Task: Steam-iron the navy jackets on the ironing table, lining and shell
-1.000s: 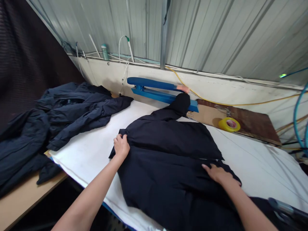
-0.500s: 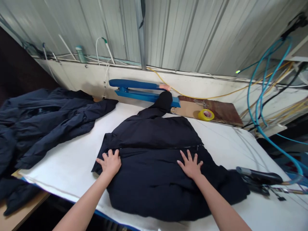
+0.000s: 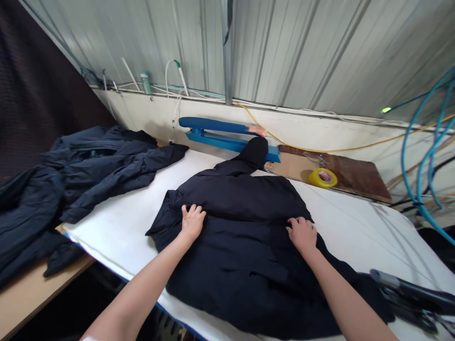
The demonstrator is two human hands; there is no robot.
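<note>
A dark padded jacket (image 3: 245,255) lies spread on the white-covered table (image 3: 117,208), a lengthwise seam running across its middle. My left hand (image 3: 193,221) rests at the left part of that seam, fingers bent and closed on the fabric near the collar end. At the right part of the seam, my right hand (image 3: 303,233) has its fingers curled over the cloth edge; its fingertips are partly hidden. One sleeve points away from me, its cuff against a blue padded sleeve board (image 3: 216,125). The zipper line is not clearly visible now.
Another dark jacket (image 3: 95,166) lies at the left, hanging over the table edge. A black-handled iron (image 3: 419,291) stands at the right beside the jacket. Yellow tape (image 3: 323,177) sits on a brown board (image 3: 362,177) at the back. Blue hoses (image 3: 408,156) hang at the right.
Both hands have gone from spread flat to curled on the fabric, moving slightly up to the seam. The zipper line visible before is now covered by cloth. The view has shifted left.
</note>
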